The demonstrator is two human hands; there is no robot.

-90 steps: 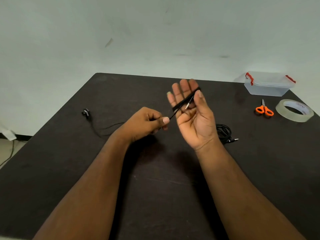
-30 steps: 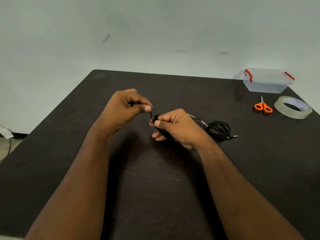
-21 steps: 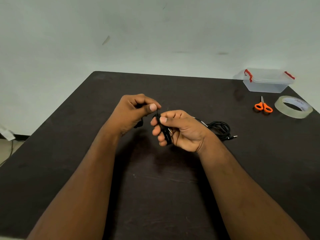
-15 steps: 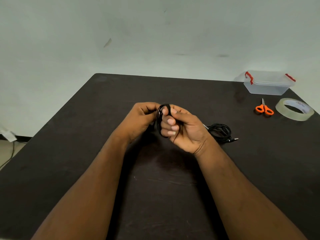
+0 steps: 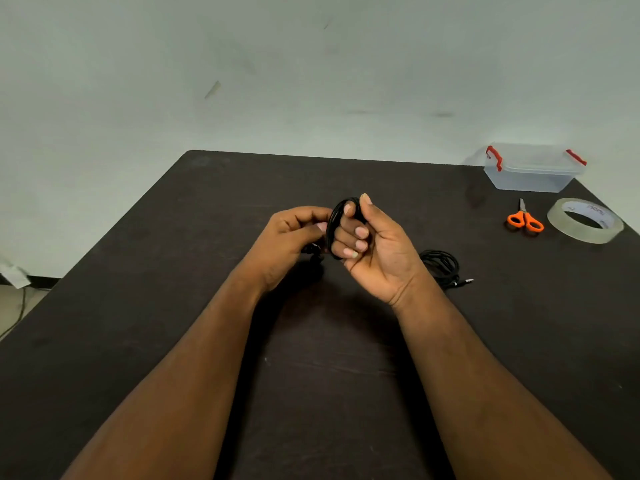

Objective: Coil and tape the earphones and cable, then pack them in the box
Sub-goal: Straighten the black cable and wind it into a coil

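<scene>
The black earphones (image 5: 333,225) are wound into a small coil around the curled fingers of my right hand (image 5: 374,252), held above the middle of the table. My left hand (image 5: 294,240) pinches the coil's left side, with the earbud end dangling just below it. A second black cable (image 5: 441,268) lies loosely coiled on the table to the right of my right wrist, its metal plug pointing right. The clear plastic box (image 5: 533,171) with red latches stands closed at the far right. A roll of clear tape (image 5: 585,220) lies in front of it.
Orange-handled scissors (image 5: 524,219) lie between the box and the tape roll. The dark table (image 5: 173,306) ends at a pale wall behind; its left edge drops to the floor.
The loose earphone wire that trailed to the left has been wound around my right fingers into a coil. Both hands have risen slightly and stay together.
</scene>
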